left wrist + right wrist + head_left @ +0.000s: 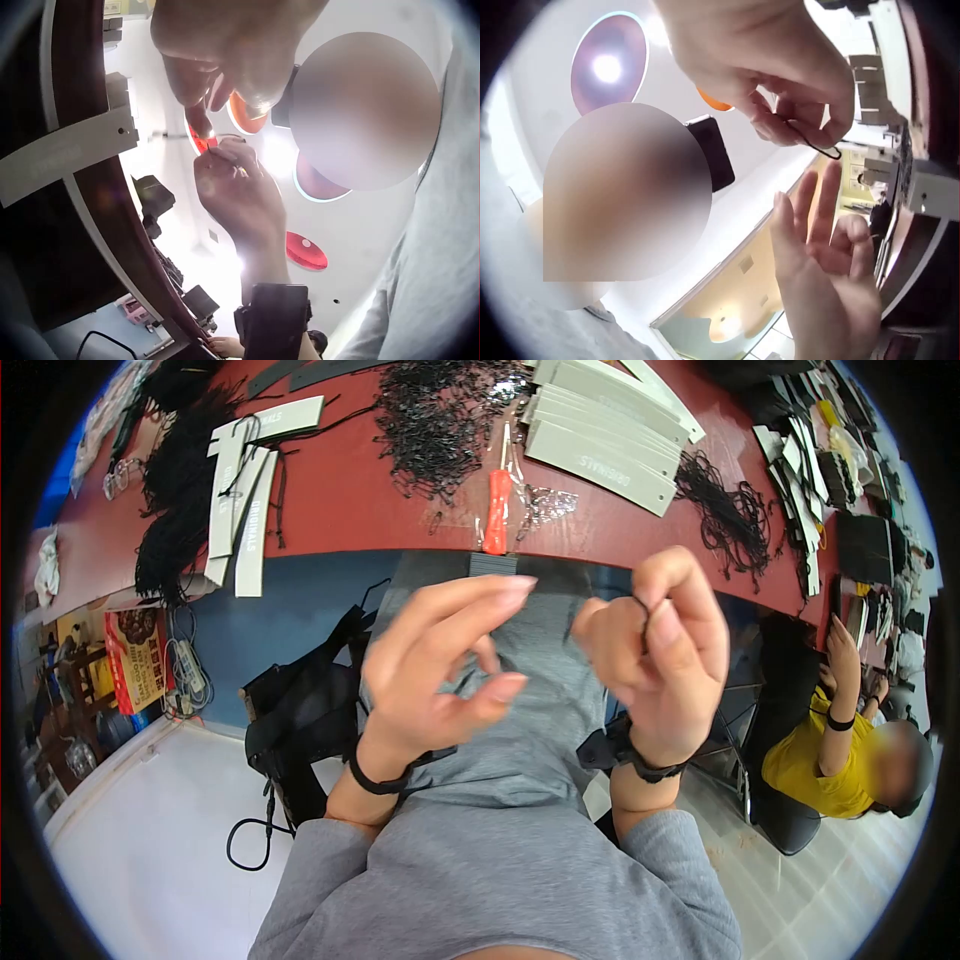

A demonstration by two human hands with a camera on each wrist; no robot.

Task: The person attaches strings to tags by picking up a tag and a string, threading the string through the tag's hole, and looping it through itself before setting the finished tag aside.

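Observation:
My right hand (665, 650) is raised above my lap, its thumb and curled fingers pinching a thin black cord. In the right wrist view a small loop of this black cord (826, 153) sticks out from under the fingertips. My left hand (435, 665) is held up beside it, thumb and fingers spread apart with nothing between them. Seen from the right wrist, the left hand (829, 277) has its fingers pointing toward the cord loop. Most of the cord is hidden inside the right hand.
On the red table (350, 525) lie a red-handled screwdriver (497, 510), a heap of black cords (440, 430), a stack of pale grey tags (600, 445) and a looser cord bundle (730, 505). More tags (240, 510) lie left. A person in yellow (825, 760) sits at right.

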